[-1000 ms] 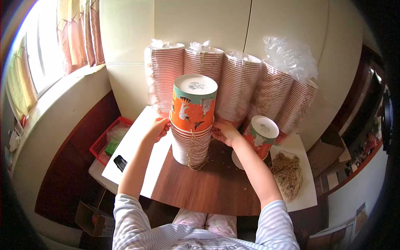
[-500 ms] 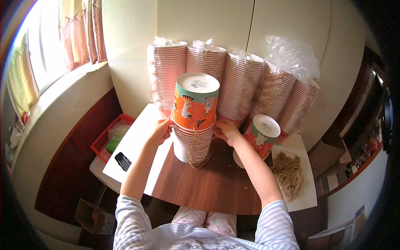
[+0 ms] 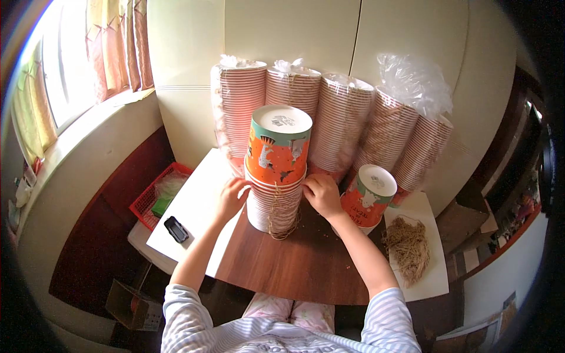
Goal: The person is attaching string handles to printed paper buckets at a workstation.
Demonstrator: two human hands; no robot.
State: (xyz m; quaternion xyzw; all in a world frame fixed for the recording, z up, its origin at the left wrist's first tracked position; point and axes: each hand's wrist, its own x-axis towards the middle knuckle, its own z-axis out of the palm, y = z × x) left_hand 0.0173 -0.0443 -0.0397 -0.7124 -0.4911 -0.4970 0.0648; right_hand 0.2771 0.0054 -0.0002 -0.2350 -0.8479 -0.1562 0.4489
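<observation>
An upside-down stack of paper buckets (image 3: 272,207) stands in the middle of the table, its rims packed in white and pinkish bands. The top bucket (image 3: 278,156) shows orange and green sides with printed figures and a white base. Twine (image 3: 274,215) hangs down the front of the stack. My left hand (image 3: 232,199) has its bent fingertips against the rims on the left side. Opposite it, my right hand (image 3: 322,195) curls its fingers against the rims on the right. Both thumbs are partly hidden. A shorter inverted bucket stack (image 3: 366,203) stands beyond my right forearm.
Several tall plastic-wrapped bucket stacks (image 3: 341,126) line the table's back against pale panels. A twine bundle (image 3: 407,247) lies at the right on a white surface. A black tray-like object (image 3: 176,229) sits at the left, near a red basket (image 3: 144,200).
Both hands have shifted slightly at the rims, their fingers now more bent over the stack's sides. The view has moved a little; the stacks stay in place.
</observation>
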